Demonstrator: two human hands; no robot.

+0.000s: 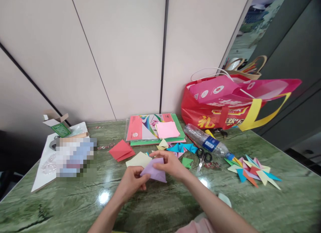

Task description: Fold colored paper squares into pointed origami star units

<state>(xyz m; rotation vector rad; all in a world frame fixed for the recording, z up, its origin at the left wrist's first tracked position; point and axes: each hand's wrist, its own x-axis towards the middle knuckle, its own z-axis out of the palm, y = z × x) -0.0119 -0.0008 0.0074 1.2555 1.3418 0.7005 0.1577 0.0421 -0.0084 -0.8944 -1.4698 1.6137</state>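
Note:
A folded piece of purple paper point(156, 171) is held up between both hands over the green marble-patterned table. My left hand point(134, 181) pinches its left corner between thumb and fingers. At the upper right edge, my right hand point(170, 164) grips it with the thumb on the near face. Just behind lies a cream paper piece point(137, 160), partly covered by the hands. Folded red paper point(122, 150) rests to the left of that. Blue folded pieces point(182, 147) and a green one point(187, 162) lie beyond my right hand, beside black-handled scissors point(201, 157).
A pack of coloured paper point(142, 126) with pink squares point(168, 129) on top lies at the back. A plastic bottle point(207, 141), a red bag point(213, 109) and a multicoloured paper star point(253, 171) are on the right. A white board point(42, 172) and small box point(57, 126) stand left.

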